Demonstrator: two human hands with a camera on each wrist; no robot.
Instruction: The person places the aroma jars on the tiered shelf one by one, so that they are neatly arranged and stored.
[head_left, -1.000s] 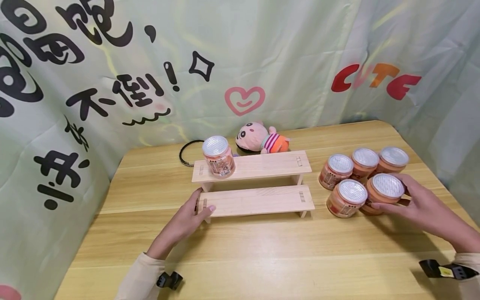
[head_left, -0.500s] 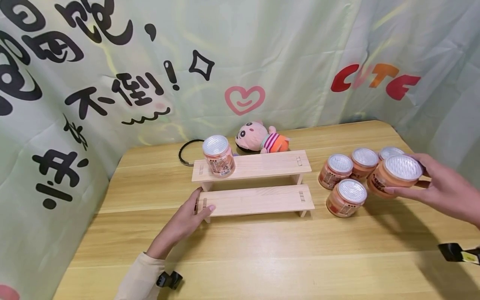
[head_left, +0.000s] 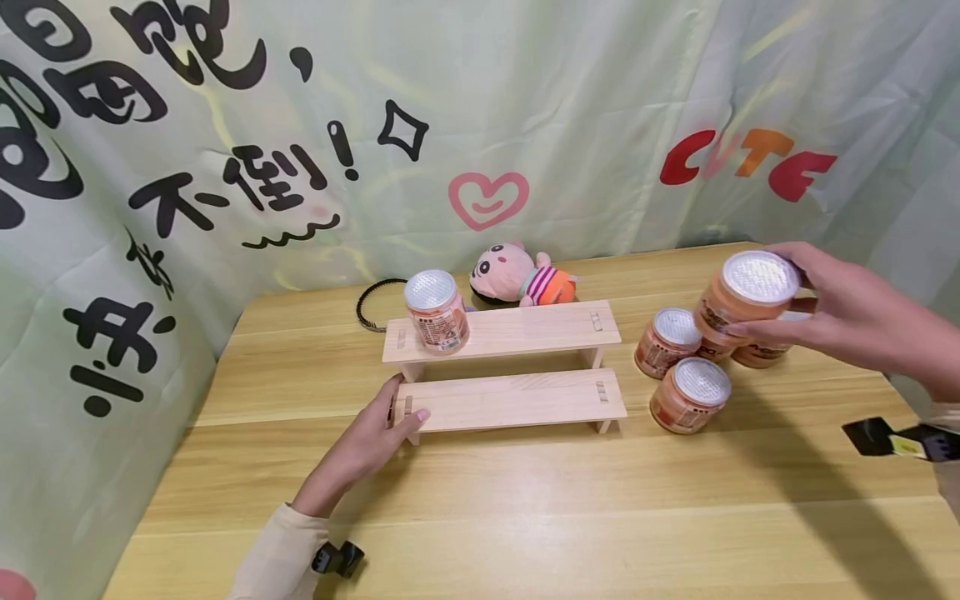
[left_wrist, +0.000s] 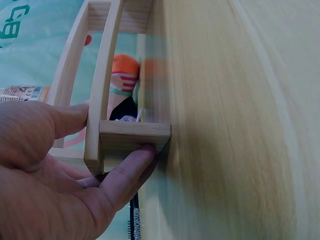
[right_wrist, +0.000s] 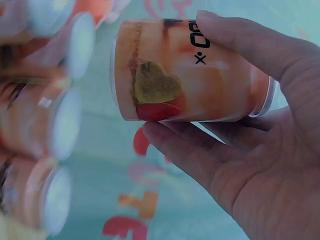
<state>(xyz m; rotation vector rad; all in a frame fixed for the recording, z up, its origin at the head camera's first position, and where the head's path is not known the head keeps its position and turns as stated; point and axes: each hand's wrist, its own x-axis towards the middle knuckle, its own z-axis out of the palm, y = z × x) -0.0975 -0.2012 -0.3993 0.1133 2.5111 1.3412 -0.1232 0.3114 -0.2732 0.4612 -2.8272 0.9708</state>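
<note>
My left hand (head_left: 375,429) grips the left end of a two-step wooden display stand (head_left: 517,402), its thumb lying on the lower board. In the left wrist view, fingers press against the stand's end leg (left_wrist: 135,131). One orange-labelled jar (head_left: 438,323) with a silvery lid stands at the left of the upper board. My right hand (head_left: 855,304) holds a similar jar (head_left: 731,304), raised over the jars at the right. Thumb and fingers clasp that jar (right_wrist: 165,75) round its sides in the right wrist view; a yellow heart shows on its label.
Several more jars (head_left: 686,407) are grouped on the right of the wooden table (head_left: 517,517), some partly hidden by the raised one. Behind the stand lie a pink plush toy (head_left: 517,275) and a black ring-shaped band (head_left: 367,312). A printed curtain (head_left: 585,108) hangs behind.
My right hand has lifted the jar out of the group, first rightward, then up and left over the back jars. The left hand and the stand have stayed put.
</note>
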